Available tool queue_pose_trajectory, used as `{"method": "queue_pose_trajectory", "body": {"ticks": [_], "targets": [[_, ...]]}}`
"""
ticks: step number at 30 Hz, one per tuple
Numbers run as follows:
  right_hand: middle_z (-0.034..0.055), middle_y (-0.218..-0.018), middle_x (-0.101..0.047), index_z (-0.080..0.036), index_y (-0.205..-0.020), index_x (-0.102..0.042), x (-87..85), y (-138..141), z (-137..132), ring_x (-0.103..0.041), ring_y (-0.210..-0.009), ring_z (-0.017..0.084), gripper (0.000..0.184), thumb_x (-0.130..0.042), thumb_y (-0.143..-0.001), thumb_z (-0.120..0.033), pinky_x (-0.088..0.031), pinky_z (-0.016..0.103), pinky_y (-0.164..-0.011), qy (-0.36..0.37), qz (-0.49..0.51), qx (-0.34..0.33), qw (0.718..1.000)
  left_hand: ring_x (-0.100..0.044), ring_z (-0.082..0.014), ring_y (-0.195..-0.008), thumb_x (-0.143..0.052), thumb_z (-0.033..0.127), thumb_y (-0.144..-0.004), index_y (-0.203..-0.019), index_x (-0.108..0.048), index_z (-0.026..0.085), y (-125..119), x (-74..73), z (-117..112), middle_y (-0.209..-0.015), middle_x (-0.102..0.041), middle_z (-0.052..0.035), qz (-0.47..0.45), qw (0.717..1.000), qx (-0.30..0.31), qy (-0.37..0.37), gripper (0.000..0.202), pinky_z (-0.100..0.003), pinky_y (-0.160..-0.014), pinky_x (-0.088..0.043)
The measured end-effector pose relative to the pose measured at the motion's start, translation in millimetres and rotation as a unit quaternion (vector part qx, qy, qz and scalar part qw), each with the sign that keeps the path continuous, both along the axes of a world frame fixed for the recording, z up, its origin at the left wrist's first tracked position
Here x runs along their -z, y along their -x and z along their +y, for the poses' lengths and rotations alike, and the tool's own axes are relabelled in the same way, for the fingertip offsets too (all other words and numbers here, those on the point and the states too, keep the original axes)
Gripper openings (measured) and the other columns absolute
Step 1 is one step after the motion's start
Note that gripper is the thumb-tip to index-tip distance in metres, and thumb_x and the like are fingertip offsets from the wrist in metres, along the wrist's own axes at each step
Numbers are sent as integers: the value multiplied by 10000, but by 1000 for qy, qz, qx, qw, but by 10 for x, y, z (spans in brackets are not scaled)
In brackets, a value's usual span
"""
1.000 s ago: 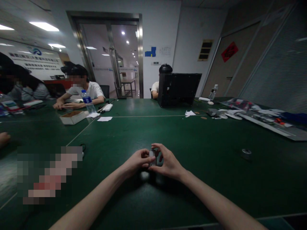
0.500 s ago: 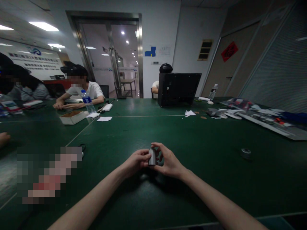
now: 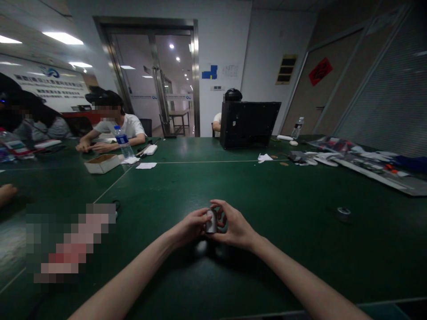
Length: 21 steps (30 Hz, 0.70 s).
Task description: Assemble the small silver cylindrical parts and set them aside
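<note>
Above the green tabletop (image 3: 293,262), a small upright metal cylinder (image 3: 211,221) is held between the person's hands, now showing a brighter silver side than the darker face of half a second ago. The left hand (image 3: 190,227) pinches it with curled fingers; the right hand (image 3: 235,224), fingers arched and slightly parted, grips the opposite side.

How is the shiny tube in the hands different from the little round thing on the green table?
The shiny metal cylinder stands upright, held between the left hand and the right hand, but the squat round ring sits alone on the green table, with no hand touching it. The cylinder is tall for its width, while the ring is short and low. Both are round and look grey and metallic.
</note>
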State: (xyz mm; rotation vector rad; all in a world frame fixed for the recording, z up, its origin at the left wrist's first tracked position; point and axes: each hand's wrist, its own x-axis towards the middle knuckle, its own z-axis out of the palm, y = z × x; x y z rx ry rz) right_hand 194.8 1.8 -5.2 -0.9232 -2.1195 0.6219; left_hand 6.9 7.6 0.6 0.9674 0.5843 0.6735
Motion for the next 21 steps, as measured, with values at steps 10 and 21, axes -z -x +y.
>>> {"method": "queue_pose_trajectory", "body": {"ticks": [10,21], "targets": [[88,-1168,-540,-227,-1276,-381,29,-25,27,-582,-918,194,775,-773,-613,-317,-497,342,-778,-28,-17,22,999,-534,-122,-695,-755,376,-693,-871,-586,126,0,119,94,-793,-597,-16,138,979,-75,-131,350,-204,-604,-373],[91,-1210,-517,-230,-1279,-367,22,-11,-8,-572,-967,195,738,-742,-645,-270,-501,327,-799,-34,-20,1,999,-583,-166,-780,-761,335,-680,-970,-661,112,-13,28,46,-893,-654,-77,96,987,-41,-120,380,-239,-693,-406]]}}
